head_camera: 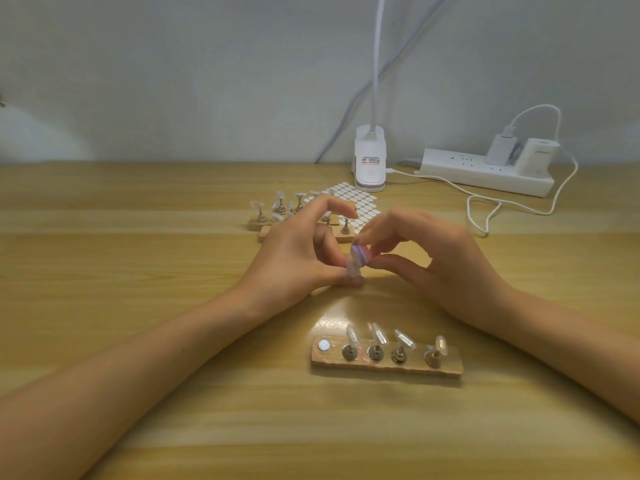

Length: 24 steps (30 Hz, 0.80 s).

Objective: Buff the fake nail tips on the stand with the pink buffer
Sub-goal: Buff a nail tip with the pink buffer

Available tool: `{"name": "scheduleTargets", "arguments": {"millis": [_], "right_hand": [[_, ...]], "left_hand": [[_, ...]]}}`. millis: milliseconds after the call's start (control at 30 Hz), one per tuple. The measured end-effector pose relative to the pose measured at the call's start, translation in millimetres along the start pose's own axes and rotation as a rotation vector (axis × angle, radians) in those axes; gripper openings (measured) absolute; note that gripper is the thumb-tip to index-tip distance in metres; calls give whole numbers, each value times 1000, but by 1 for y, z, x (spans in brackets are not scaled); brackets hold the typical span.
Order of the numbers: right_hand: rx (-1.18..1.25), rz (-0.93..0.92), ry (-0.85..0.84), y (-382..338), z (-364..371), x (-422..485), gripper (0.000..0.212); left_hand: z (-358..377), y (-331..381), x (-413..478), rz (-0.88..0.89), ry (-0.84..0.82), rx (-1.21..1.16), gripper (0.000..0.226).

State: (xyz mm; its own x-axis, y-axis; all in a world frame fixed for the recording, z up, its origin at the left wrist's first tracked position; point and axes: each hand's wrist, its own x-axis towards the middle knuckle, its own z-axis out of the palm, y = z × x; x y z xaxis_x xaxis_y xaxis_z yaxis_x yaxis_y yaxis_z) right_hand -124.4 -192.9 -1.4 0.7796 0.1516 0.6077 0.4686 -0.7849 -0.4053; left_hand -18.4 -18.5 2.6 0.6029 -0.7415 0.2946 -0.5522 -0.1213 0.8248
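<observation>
— Pink and purple, that little block. Who has it?

— Left first. The left hand (294, 251) rests on the tabletop (138, 306), its thumb and a lower finger pinching one tip (353, 270) by its base and its forefinger lifted clear. I'd say it came off the stand so it can be turned and braced. The buffer (359, 255) sits against the tip's top, pinched between the thumb and fingers (372, 233) of the right hand (433, 258).

— And the stand?

— The stand (386, 363) lies nearer the person, just in front of both hands. Its left magnet (324, 345) is bare, probably the held tip's seat, and four tips (403, 339) stand on pegs to its right. Whether those are buffed I can't tell.

— The room?

— The tabletop is pale wood under a glare patch, with a plain wall behind. At the back are spare stands (263, 221), a sticker sheet (363, 202), a white clip lamp (370, 157), and a power strip (485, 171) with a trailing cable.
</observation>
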Motion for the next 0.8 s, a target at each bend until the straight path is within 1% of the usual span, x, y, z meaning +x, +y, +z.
{"name": "scheduleTargets", "arguments": {"millis": [133, 233, 367, 467, 533, 567, 667, 800], "right_hand": [[-11, -1, -9, 0, 1, 1, 13], [-54, -82, 11, 0, 1, 0, 9], [-46, -40, -28, 1, 1, 1, 10], [-66, -100, -27, 1, 1, 0, 8], [-49, -48, -55, 1, 1, 0, 10], [-47, -37, -56, 1, 0, 0, 10], [-95, -91, -32, 0, 1, 1, 8], [-106, -81, -32, -2, 1, 2, 10]], "left_hand": [[-1, 0, 0, -1, 5, 11, 57], [0, 1, 0, -6, 6, 16, 56], [-1, 2, 0, -8, 9, 14, 53], [-1, 3, 0, -4, -3, 26, 52], [-1, 3, 0, -4, 1, 20, 51], [-1, 3, 0, -4, 0, 16, 51], [-1, 3, 0, 1, -9, 22, 54], [-1, 1, 0, 2, -16, -3, 54]]}}
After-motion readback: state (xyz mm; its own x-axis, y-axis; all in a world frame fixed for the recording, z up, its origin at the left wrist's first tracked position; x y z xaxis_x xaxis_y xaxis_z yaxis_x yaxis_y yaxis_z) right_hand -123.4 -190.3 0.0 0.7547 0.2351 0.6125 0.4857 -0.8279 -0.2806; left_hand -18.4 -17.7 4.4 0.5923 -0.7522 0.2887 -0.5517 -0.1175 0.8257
